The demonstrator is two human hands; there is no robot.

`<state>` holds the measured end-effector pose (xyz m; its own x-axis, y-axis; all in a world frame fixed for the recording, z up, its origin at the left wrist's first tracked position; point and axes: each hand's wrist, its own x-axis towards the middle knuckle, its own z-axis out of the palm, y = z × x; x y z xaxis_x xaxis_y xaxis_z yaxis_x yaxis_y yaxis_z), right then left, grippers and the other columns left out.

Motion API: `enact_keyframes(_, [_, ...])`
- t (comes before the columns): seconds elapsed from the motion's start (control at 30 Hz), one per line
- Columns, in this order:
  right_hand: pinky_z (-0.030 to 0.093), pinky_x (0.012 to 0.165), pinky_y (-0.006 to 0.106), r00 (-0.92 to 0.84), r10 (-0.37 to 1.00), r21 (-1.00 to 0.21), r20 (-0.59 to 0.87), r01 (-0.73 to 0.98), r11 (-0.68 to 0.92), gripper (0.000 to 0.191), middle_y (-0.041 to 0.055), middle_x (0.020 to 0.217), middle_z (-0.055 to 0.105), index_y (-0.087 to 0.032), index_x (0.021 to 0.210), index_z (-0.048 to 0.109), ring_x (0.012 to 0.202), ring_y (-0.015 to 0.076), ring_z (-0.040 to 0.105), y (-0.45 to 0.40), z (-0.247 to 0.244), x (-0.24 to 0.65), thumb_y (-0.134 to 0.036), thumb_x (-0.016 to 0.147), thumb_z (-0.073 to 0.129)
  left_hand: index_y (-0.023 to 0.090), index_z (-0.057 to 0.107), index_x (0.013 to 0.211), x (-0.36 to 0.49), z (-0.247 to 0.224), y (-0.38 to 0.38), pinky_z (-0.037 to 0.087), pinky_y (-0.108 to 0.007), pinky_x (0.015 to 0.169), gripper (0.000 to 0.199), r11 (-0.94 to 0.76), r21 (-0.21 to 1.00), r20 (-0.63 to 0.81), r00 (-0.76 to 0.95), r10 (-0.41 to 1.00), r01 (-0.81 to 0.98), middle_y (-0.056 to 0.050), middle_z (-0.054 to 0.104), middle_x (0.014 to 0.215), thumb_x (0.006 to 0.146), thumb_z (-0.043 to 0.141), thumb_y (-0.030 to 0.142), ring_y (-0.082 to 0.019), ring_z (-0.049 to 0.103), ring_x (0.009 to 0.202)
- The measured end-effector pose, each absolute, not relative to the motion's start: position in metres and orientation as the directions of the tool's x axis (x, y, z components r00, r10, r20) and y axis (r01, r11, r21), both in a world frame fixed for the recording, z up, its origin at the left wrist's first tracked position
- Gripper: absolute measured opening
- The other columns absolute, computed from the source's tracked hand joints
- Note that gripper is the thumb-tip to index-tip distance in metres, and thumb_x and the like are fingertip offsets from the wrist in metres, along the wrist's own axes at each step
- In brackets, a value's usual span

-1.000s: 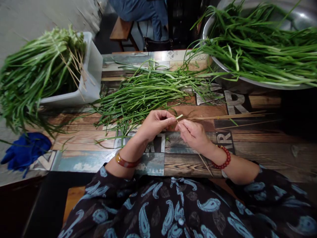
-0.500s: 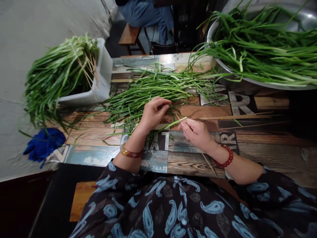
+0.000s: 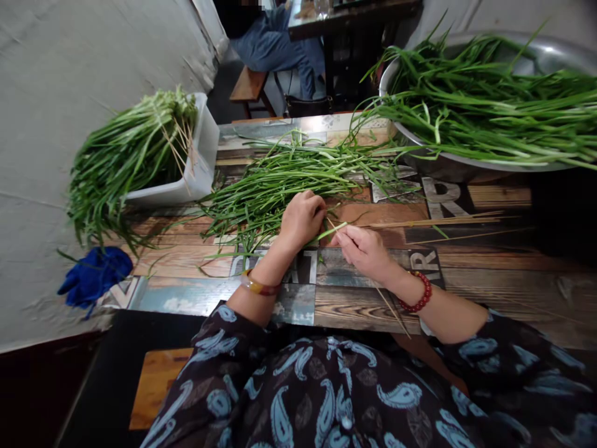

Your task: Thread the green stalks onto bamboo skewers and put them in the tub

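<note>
My right hand [image 3: 361, 249] is closed on a thin wooden skewer [image 3: 392, 311], whose tip pokes out past the fingertips beside a pale green stalk [image 3: 333, 230]. Close on its left, my left hand [image 3: 303, 218] has its fingers curled down at the stalk's other end; what its fingertips hold is hidden. Loose green leaves [image 3: 280, 171] lie in a spread pile on the table just beyond my left hand. More skewers [image 3: 433, 221] lie on the table to the right of my hands.
A white bin [image 3: 203, 149] heaped with greens and skewers stands at the left, a blue glove [image 3: 96, 277] in front of it. A large metal basin [image 3: 550, 53] of greens fills the back right. Beyond the table, a person's legs [image 3: 280, 46] show near a wooden stool [image 3: 249, 85].
My left hand has turned and closed down toward the stalk, nearer my right hand. The whole view has shifted a little. My right hand keeps its hold on the skewer.
</note>
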<state>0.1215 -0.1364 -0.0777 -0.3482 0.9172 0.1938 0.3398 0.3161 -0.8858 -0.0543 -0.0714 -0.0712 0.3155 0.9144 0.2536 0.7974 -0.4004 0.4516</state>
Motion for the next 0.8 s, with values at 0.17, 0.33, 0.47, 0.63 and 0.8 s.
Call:
enact_keyframes(0.17, [0.038,0.053,0.024,-0.329,0.928,-0.910,0.172,0.308,0.278,0.029,-0.0045,0.047,0.050,-0.019,0.080,0.062,0.047,0.0117,0.049,-0.137,-0.076,0.121,-0.028,0.097,0.040,0.016,0.057,0.073,-0.058,-0.068,-0.073,0.042,-0.026,0.068,0.006,-0.370,0.751,0.293,0.225,0.929,0.547,-0.001,0.059,0.073,0.078,0.059,0.012,-0.013,0.052,0.070])
enact_keyframes(0.33, [0.038,0.052,0.024,-0.326,0.935,-0.926,0.138,0.293,0.238,0.028,-0.0053,0.048,0.049,-0.018,0.082,0.061,0.044,0.0105,0.047,-0.137,-0.073,0.122,-0.029,0.097,0.040,0.014,0.067,0.090,-0.061,-0.065,-0.079,0.040,-0.022,0.061,0.014,-0.194,0.918,0.137,0.183,0.974,0.346,0.001,0.059,0.072,0.077,0.063,0.018,-0.010,0.052,0.064])
enact_keyframes(0.47, [0.038,0.052,0.023,-0.316,0.941,-0.926,0.119,0.307,0.221,0.028,-0.0058,0.047,0.048,-0.018,0.081,0.061,0.043,0.0098,0.046,-0.137,-0.071,0.123,-0.029,0.097,0.041,0.013,0.074,0.086,-0.064,-0.059,-0.082,0.041,-0.023,0.066,0.014,-0.160,0.934,0.108,0.173,0.979,0.320,-0.002,0.063,0.075,0.078,0.066,0.022,-0.011,0.055,0.070])
enact_keyframes(0.63, [0.040,0.053,0.023,-0.332,0.938,-0.923,0.098,0.323,0.210,0.028,-0.0058,0.048,0.048,-0.017,0.085,0.063,0.044,0.0097,0.047,-0.137,-0.072,0.124,-0.030,0.098,0.042,0.013,0.073,0.078,-0.060,-0.052,-0.089,0.041,-0.022,0.061,0.014,-0.074,0.973,0.033,0.187,0.982,0.218,-0.002,0.064,0.072,0.077,0.068,0.026,-0.010,0.054,0.065])
enact_keyframes(0.8, [0.040,0.052,0.022,-0.331,0.941,-0.932,0.075,0.312,0.184,0.028,-0.0057,0.048,0.048,-0.016,0.089,0.066,0.044,0.0097,0.047,-0.138,-0.071,0.124,-0.031,0.098,0.043,0.011,0.071,0.076,-0.054,-0.049,-0.094,0.039,-0.021,0.055,0.015,0.035,0.984,-0.071,0.209,0.975,0.173,-0.001,0.063,0.066,0.075,0.067,0.026,-0.009,0.051,0.058])
